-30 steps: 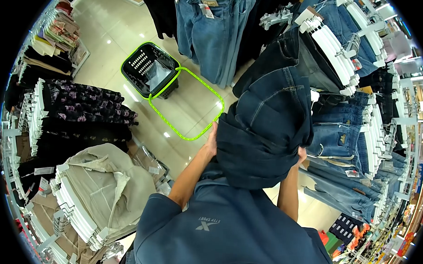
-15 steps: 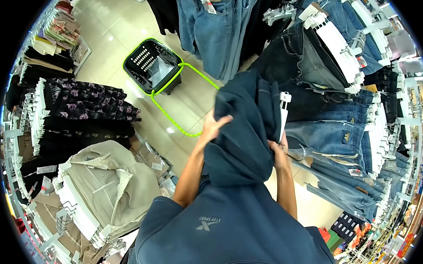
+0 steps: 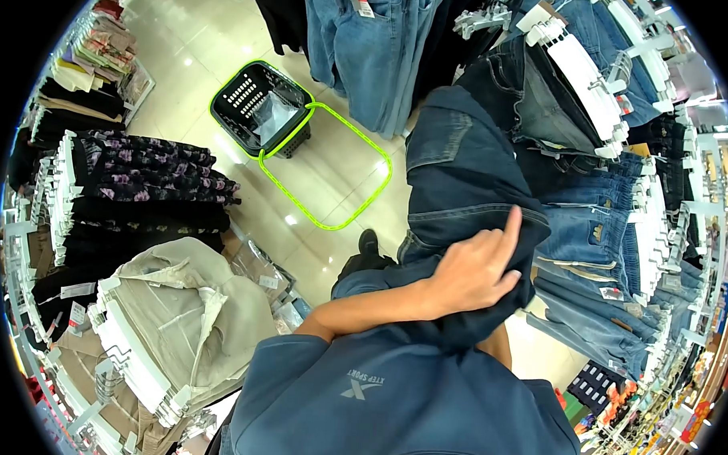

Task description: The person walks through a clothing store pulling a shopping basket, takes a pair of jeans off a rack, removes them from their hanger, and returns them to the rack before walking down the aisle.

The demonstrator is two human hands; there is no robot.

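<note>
Currently, the left hand (image 3: 476, 271) lies across the dark jeans (image 3: 450, 186), one finger extended and the thumb set apart; it is unclenched. The dark jeans, bunched, extend beneath this hand and forward of it. The right hand is concealed behind the fabric; only part of the right forearm (image 3: 498, 343) is visible, so its grip cannot be determined. Forward and left of the left hand, well apart, the black basket (image 3: 244, 103) stands on the tiled floor (image 3: 185, 69), its green handle (image 3: 325, 227) folded down toward the hand. Right of the hand hang blue jeans (image 3: 588, 227); farther left hang beige trousers (image 3: 233, 303).
</note>
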